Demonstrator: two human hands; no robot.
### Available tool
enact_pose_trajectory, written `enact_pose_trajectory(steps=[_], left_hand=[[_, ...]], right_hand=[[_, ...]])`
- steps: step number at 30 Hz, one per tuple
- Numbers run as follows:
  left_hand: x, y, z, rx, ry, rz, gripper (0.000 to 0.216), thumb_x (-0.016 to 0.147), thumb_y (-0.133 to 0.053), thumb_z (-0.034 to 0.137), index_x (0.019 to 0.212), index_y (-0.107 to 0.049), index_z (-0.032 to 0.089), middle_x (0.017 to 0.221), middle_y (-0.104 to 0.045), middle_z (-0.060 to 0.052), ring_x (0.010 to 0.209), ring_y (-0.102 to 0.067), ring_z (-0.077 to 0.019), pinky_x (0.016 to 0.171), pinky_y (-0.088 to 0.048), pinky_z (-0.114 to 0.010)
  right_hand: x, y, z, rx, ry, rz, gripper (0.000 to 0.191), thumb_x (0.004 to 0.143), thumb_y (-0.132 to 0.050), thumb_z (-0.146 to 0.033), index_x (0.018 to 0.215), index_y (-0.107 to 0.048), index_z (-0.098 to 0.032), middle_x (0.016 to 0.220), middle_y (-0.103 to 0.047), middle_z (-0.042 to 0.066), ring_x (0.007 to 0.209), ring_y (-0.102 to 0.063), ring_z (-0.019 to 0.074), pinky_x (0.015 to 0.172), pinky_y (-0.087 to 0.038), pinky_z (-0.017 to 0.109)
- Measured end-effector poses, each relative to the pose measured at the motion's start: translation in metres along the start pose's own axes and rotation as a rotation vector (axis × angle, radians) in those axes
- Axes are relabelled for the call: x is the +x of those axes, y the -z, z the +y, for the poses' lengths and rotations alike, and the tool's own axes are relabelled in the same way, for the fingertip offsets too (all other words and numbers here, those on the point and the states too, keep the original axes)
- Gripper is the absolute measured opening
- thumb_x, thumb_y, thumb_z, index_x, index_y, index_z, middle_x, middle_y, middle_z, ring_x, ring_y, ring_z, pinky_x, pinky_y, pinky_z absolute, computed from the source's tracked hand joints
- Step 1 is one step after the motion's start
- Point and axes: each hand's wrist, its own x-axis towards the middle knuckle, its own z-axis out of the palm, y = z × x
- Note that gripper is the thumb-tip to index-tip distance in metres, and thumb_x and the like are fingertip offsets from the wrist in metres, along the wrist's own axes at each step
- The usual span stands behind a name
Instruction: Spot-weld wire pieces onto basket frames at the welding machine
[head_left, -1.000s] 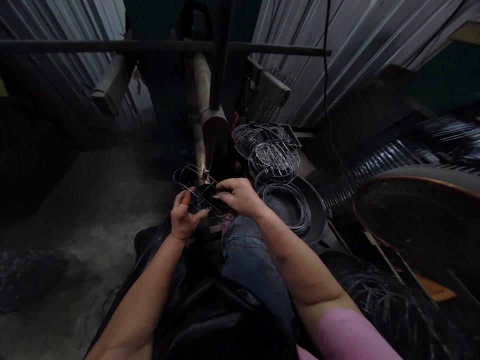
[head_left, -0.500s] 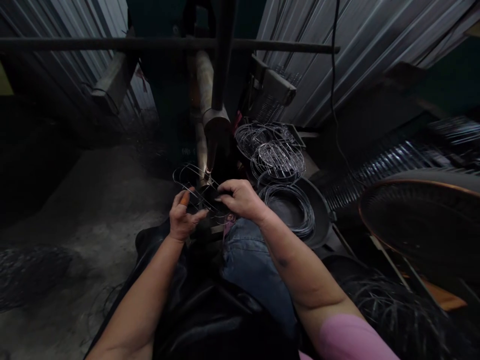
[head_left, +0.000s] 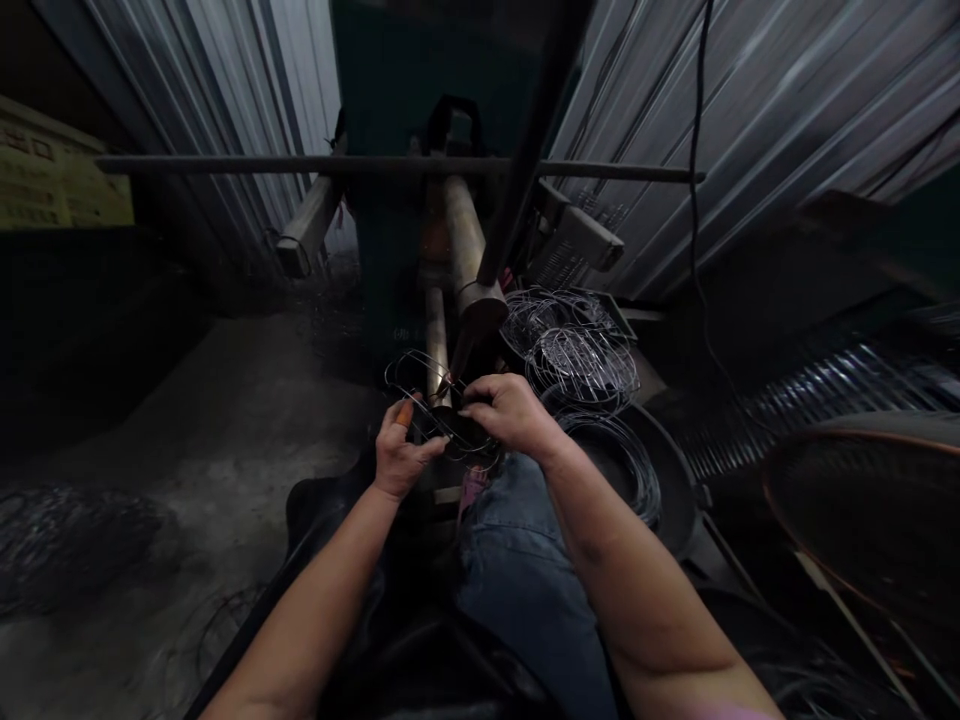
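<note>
My left hand (head_left: pixel 403 455) holds the left side of a round frame of thin bent wire (head_left: pixel 397 366), its thumb and fingers curled about the wires. An orange wrap (head_left: pixel 405 413) covers one finger. On the right of the frame, my right hand (head_left: pixel 514 412) is closed in a pinch; the exact wire between its fingertips is hard to make out. The frame sits at the tip of a machine's lower round arm (head_left: pixel 436 340). Above it, the thicker upper arm (head_left: pixel 466 240) carries a dark pointed piece reaching down to the wires.
Right of my knee, a wide pan (head_left: pixel 679 480) holds a coil of wire (head_left: pixel 645 465). Several finished-looking wire rounds (head_left: pixel 581 362) are piled behind it. A large rimmed round basin (head_left: pixel 862 500) stands farther right. A dark tangled heap (head_left: pixel 75 545) lies on the left floor.
The whole view has shifted, so machine and hands appear lower and farther right. Both hands keep their hold around the wire frame. The bright spot at the arm's tip looks dimmer.
</note>
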Motion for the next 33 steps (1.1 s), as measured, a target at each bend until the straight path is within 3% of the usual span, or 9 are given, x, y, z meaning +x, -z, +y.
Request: enact_pose_trajectory(steps=[9, 12, 16, 21, 24, 33], left_hand=[[-0.004, -0.010, 0.009, -0.104, 0.116, -0.034, 0.059, 0.063, -0.081, 0.035, 0.117, -0.062, 0.018, 0.116, -0.057, -0.009, 0.103, -0.059, -0.0239, 0.093, -0.050, -0.039], [-0.004, -0.008, 0.011, -0.098, 0.135, -0.038, 0.063, 0.061, -0.082, 0.035, 0.118, -0.062, 0.018, 0.113, -0.058, -0.009, 0.102, -0.060, -0.0241, 0.093, -0.050, -0.040], [-0.005, -0.002, 0.013, -0.130, 0.184, -0.034, 0.065, 0.057, -0.084, 0.036, 0.116, -0.063, 0.018, 0.113, -0.059, -0.009, 0.104, -0.059, -0.0248, 0.096, -0.048, -0.040], [-0.010, 0.000, 0.007, -0.422, 0.529, 0.057, 0.065, 0.057, -0.083, 0.036, 0.113, -0.061, 0.013, 0.115, -0.058, -0.012, 0.090, -0.066, -0.0219, 0.086, -0.054, -0.038], [-0.007, 0.001, 0.007, -0.480, 0.580, 0.075, 0.068, 0.055, -0.084, 0.034, 0.114, -0.060, 0.013, 0.116, -0.058, -0.013, 0.093, -0.066, -0.0223, 0.086, -0.054, -0.037], [0.005, -0.002, 0.017, -0.501, 0.728, 0.112, 0.067, 0.052, -0.087, 0.032, 0.111, -0.062, 0.012, 0.104, -0.065, -0.012, 0.084, -0.067, -0.0212, 0.075, -0.055, -0.031]], right_hand=[[0.003, 0.002, -0.005, 0.013, -0.047, -0.023, 0.010, 0.069, -0.066, -0.007, 0.066, -0.072, -0.013, 0.057, -0.061, -0.002, 0.057, -0.053, 0.0113, 0.054, -0.035, 0.022], [-0.005, 0.004, 0.003, 0.141, -0.002, 0.038, 0.012, 0.070, -0.067, -0.012, 0.080, -0.074, -0.016, 0.074, -0.070, 0.001, 0.070, -0.061, 0.0150, 0.065, -0.044, 0.023], [-0.028, 0.008, 0.027, 0.383, -0.049, 0.219, 0.032, 0.072, -0.072, -0.029, 0.101, -0.072, -0.016, 0.098, -0.071, 0.007, 0.091, -0.065, 0.0215, 0.083, -0.049, 0.032], [-0.044, 0.000, 0.050, 0.474, -0.154, 0.118, 0.032, 0.068, -0.073, -0.038, 0.090, -0.075, -0.015, 0.084, -0.072, 0.006, 0.079, -0.066, 0.0220, 0.074, -0.052, 0.033], [-0.039, -0.008, 0.049, 0.469, -0.155, 0.098, 0.026, 0.068, -0.072, -0.037, 0.084, -0.075, -0.016, 0.077, -0.071, 0.004, 0.073, -0.065, 0.0202, 0.069, -0.052, 0.031], [-0.016, -0.010, 0.040, 0.422, -0.086, 0.219, 0.020, 0.070, -0.069, -0.032, 0.082, -0.076, -0.017, 0.080, -0.073, 0.005, 0.076, -0.067, 0.0218, 0.071, -0.053, 0.031]])
